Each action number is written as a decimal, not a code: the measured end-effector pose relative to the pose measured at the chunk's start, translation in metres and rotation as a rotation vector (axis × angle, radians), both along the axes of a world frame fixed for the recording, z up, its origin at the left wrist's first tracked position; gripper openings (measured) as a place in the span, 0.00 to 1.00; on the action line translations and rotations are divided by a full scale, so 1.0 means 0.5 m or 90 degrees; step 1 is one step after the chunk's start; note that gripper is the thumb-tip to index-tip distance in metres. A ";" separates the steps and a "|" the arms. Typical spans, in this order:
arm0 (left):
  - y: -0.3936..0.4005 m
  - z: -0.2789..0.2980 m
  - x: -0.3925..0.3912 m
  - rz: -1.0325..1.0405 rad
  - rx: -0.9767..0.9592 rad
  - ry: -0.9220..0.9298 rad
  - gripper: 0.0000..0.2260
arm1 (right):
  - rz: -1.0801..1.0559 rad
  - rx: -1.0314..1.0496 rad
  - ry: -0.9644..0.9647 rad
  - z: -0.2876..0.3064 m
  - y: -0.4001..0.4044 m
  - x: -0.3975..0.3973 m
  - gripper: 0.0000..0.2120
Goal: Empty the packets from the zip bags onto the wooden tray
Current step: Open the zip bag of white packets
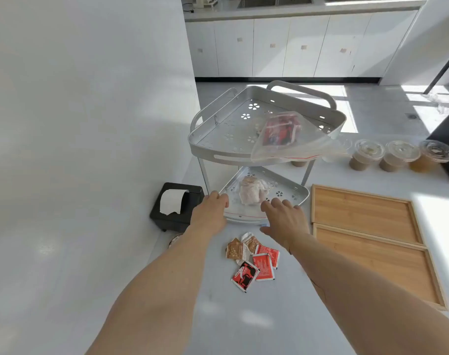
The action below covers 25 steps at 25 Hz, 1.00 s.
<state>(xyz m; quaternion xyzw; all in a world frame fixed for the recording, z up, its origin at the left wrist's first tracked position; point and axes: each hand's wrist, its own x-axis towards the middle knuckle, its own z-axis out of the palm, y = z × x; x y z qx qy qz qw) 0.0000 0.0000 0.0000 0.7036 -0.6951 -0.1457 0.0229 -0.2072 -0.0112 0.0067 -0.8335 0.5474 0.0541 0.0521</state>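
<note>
A clear zip bag (246, 210) holding pale packets (251, 192) lies on the lower shelf of a silver two-tier rack (299, 194), its red zip line facing me. My left hand (213, 208) curls its fingers over the bag's left edge. My right hand (285, 217) reaches to the bag's right side with its fingers spread and straight. On the upper shelf (218, 138) lies a second zip bag (285, 135) with red packets, hanging over the rim. Two wooden trays (362, 213) sit to the right, with nothing on them. Several loose packets (254, 260) lie on the table.
A black tissue box (174, 206) stands left of the rack. Three lidded cups of brown drink (397, 157) line up behind the trays, beside a dark object at the right edge. A white wall runs along the left.
</note>
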 end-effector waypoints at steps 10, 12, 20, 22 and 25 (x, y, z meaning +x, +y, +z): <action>-0.031 -0.036 0.015 0.011 -0.033 0.002 0.05 | -0.018 -0.032 -0.053 -0.022 -0.033 0.027 0.10; -0.028 -0.029 0.012 0.011 -0.042 0.014 0.03 | -0.033 -0.041 -0.067 -0.015 -0.034 0.024 0.11; -0.011 0.032 -0.028 0.073 -0.110 0.138 0.04 | -0.128 -0.085 -0.210 0.047 -0.024 -0.023 0.12; -0.010 0.057 -0.047 0.099 -0.109 0.222 0.03 | -0.159 -0.096 -0.256 0.064 -0.018 -0.047 0.10; -0.002 0.097 -0.080 0.091 -0.119 0.295 0.02 | -0.181 -0.121 -0.299 0.087 -0.003 -0.094 0.09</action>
